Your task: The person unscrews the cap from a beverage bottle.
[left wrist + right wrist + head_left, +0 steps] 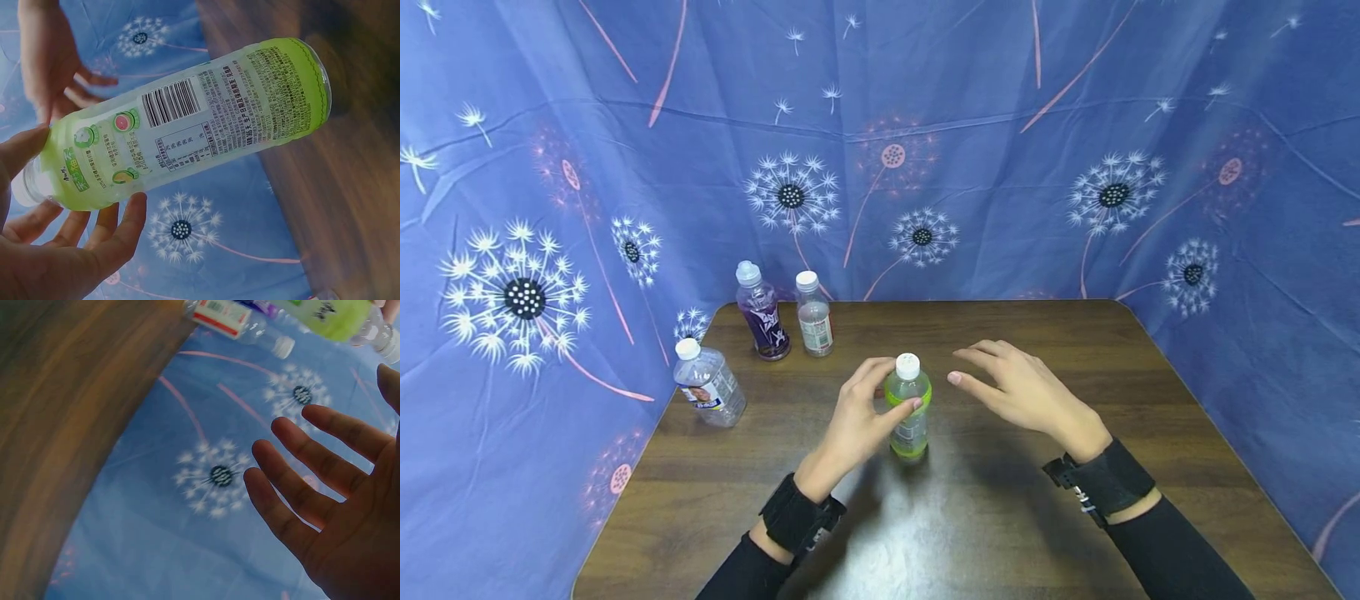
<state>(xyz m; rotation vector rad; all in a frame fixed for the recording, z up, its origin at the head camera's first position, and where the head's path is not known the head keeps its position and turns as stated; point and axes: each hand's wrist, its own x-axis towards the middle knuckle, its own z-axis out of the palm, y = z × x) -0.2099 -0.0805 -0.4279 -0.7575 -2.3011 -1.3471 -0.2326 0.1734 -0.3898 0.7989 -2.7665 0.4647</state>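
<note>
A clear plastic bottle (911,429) with a green label and white cap stands upright near the middle of the table. My left hand (859,414) grips its upper part from the left, thumb across the front and fingers round the far side. In the left wrist view, the label of this bottle (187,125) shows a barcode and small fruit pictures, with the thumb and fingers on opposite sides below the cap. To the right of the bottle hovers my right hand (1026,387), apart from it, fingers loosely extended and holding nothing.
At the back left stand a purple-labelled bottle (766,321) and a clear white-capped bottle (816,321). Another clear bottle (715,387) with a blue and yellow label is by the left edge of the wooden table (1037,517). A blue dandelion-print cloth (985,150) hangs around the table.
</note>
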